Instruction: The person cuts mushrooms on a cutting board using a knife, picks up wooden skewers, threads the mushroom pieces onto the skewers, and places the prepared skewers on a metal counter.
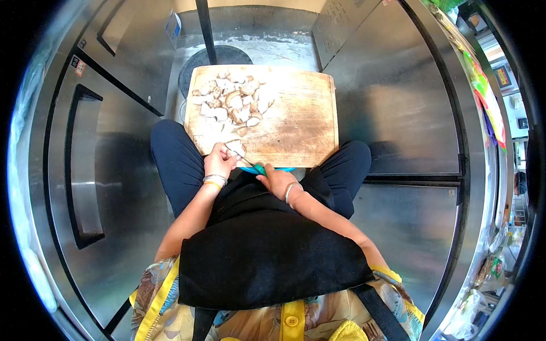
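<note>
A wooden cutting board lies across in front of my knees, with a pile of cut mushrooms on its left half. At the board's near left edge, my left hand is closed on a piece of mushroom, pale with a brown rim. My right hand grips the green handle of a knife. The thin blade points up and left toward the mushroom piece; whether it touches the piece I cannot tell. Part of a blue rim shows under the board's near edge.
Stainless steel cabinets stand close on the left and right. Behind the board is a dark round lid-like object with a black pole rising by it. Packaged goods line a shelf at far right.
</note>
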The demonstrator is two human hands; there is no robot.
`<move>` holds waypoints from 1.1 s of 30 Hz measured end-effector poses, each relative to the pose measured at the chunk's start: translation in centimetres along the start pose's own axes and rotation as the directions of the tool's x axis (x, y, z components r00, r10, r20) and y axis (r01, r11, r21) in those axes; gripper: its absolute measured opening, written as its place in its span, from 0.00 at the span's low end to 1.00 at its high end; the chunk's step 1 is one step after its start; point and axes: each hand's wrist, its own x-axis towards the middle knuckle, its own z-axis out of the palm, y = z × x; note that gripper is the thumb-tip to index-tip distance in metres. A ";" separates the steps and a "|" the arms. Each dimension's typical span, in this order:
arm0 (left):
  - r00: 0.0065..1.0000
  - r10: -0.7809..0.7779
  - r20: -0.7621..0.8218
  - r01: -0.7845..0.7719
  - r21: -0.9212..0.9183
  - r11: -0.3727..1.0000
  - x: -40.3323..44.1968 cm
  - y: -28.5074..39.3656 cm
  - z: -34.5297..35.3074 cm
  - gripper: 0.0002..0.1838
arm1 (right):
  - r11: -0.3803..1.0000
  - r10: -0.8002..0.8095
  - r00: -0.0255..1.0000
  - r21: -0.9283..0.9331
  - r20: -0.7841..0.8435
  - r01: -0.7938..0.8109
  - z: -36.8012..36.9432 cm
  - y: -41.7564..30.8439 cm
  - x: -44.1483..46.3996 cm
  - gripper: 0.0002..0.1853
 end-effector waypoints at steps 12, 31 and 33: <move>0.994 0.055 -0.093 -0.067 -0.127 0.990 1.1 -2.7 -0.5 0.18 | 1.000 -0.003 1.000 0.023 -0.026 0.004 0.6 1.4 -0.1 0.21; 0.911 0.380 0.159 -0.406 0.497 0.767 0.3 2.0 0.1 0.17 | 0.900 -0.317 0.764 0.076 -0.562 0.429 1.2 -0.3 5.9 0.19; 0.890 0.451 0.074 -0.440 0.403 0.802 0.6 2.7 -0.3 0.17 | 0.891 -0.326 0.773 0.096 -0.544 0.443 1.2 0.4 6.3 0.18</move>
